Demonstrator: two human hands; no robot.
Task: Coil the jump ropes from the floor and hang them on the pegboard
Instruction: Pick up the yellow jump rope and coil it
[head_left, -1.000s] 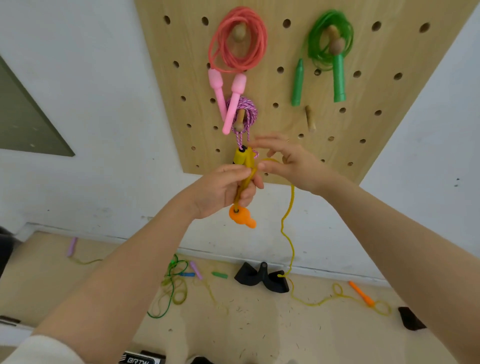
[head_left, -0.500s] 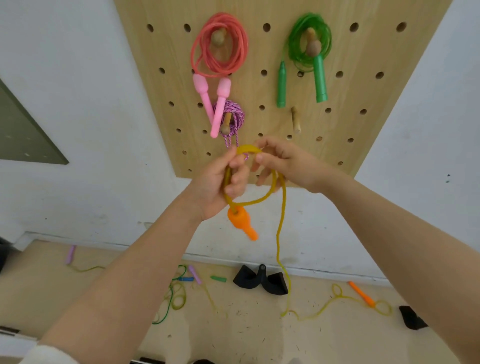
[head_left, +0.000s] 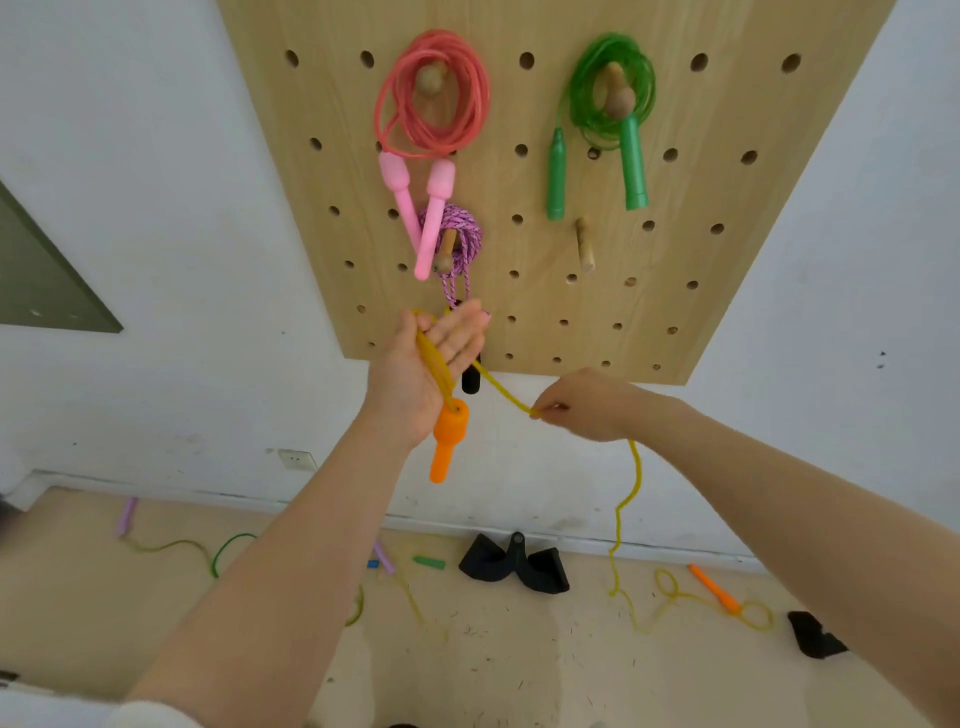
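A yellow jump rope (head_left: 631, 483) with orange handles is partly looped over my left hand (head_left: 421, 374), which is raised palm up with fingers spread; one orange handle (head_left: 447, 439) dangles below the palm. My right hand (head_left: 582, 405) pinches the rope lower right, and the rest runs down to the floor, where the second orange handle (head_left: 714, 590) lies. The wooden pegboard (head_left: 727, 208) carries a coiled pink rope (head_left: 434, 93), a coiled green rope (head_left: 610, 93) and a purple rope (head_left: 460, 234). One peg (head_left: 584, 244) is bare.
On the floor lie a green and yellow rope (head_left: 228, 553) with a purple handle (head_left: 126, 514), a small green handle (head_left: 428, 562), and black objects (head_left: 511, 564) (head_left: 815, 634) by the white wall. A wall socket (head_left: 297, 460) sits low on the left.
My left hand has gone from closed on the rope to flat with spread fingers, loops across the palm. My right hand has slid down and to the right along the rope, drawing it taut.
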